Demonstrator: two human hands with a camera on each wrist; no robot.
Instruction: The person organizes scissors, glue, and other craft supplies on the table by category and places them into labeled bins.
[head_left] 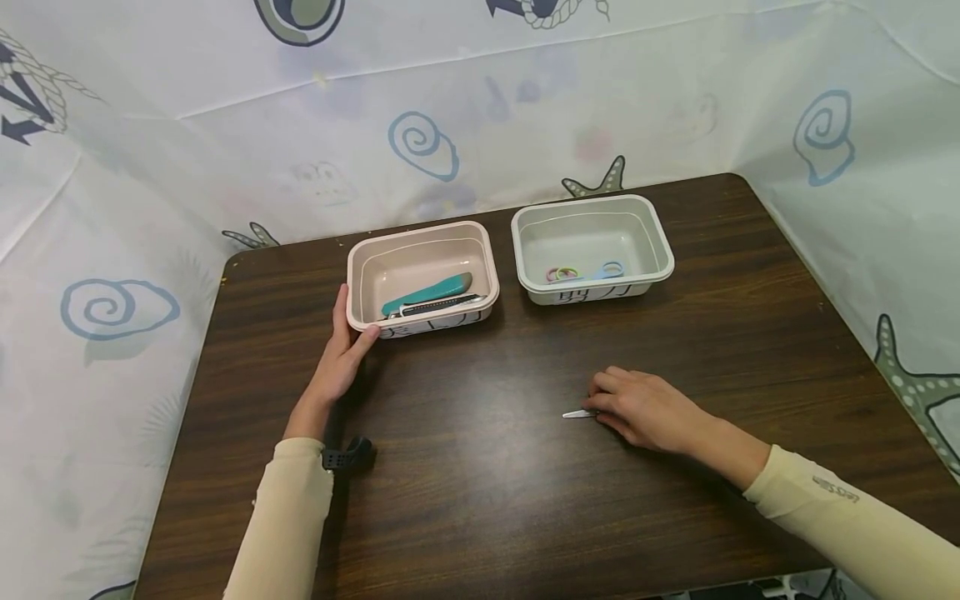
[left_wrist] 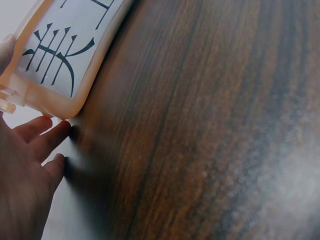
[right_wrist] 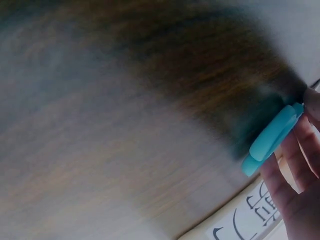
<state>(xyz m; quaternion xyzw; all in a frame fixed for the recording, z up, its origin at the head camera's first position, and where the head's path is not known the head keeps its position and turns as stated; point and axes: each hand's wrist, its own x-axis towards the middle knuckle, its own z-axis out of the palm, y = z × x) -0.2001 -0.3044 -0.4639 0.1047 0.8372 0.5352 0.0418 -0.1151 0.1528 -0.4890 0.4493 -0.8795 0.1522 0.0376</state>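
My left hand holds the near-left corner of a pale pink plastic bin, thumb at the front rim and fingers along the left side. Its other fingers hang loosely below the corner in the left wrist view. In the bin lie a teal tool with a grey end and a black-and-white snap-blade cutter. Close over the table at the right, my right hand pinches scissors. Their teal handle shows in the right wrist view; a pale tip points left in the head view.
A grey-green bin stands at the back, right of the pink one. Inside it are blue-handled scissors and pink-and-green handles. Both bins have lettered labels in front. A patterned curtain borders the brown wooden table.
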